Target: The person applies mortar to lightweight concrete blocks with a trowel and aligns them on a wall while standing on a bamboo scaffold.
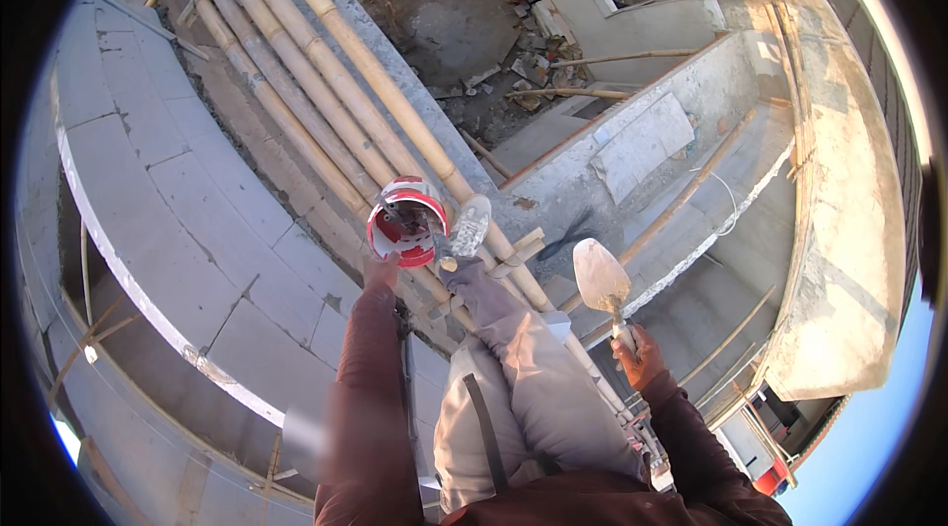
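A round red-and-white bucket (407, 222) has a mottled grey inside. Right of the bucket, a leaf-shaped trowel (601, 275) shows a pale blade stained tan. Long bamboo poles (367, 62) above the bucket are straw-yellow; the flat block wall (212, 195) to its left is pale grey, crossed by darker joint lines.

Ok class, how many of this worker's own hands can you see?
2: the left hand at the near side of the red-and-white container, and the right hand gripping a trowel. The left one's grip is unclear.
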`<state>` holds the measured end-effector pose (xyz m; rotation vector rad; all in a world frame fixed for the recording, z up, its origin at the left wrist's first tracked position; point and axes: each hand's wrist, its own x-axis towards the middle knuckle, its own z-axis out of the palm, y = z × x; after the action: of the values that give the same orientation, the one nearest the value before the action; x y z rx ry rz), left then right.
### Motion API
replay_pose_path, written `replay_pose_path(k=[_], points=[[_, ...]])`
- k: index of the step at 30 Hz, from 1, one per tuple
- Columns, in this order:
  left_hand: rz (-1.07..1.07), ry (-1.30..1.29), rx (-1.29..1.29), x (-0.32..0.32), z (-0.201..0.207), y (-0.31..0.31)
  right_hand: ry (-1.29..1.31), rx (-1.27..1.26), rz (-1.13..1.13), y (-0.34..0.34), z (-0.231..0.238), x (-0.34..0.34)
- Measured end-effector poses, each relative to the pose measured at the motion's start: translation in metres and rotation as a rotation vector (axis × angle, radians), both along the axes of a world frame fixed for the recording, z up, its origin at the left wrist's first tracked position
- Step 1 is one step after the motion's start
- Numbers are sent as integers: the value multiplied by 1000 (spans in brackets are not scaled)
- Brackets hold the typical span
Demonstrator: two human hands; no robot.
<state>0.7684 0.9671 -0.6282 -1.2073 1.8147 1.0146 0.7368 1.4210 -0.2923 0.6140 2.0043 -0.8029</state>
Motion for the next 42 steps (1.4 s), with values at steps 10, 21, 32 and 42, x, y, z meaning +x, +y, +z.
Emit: replay_pose_path(k=[10,21,32,42], points=[[-705,-179,-36,-6,-61,-52,-352,353,-55,76,-13,105],[-878,-127,-92,-93,173,-52,35,93,-213,1,19,41],[476,226,169,-178,354,-64,-19,-55,-584,28,20,63],[745,357,75,-149,430,-131,-71,215,655,86,12,24]])
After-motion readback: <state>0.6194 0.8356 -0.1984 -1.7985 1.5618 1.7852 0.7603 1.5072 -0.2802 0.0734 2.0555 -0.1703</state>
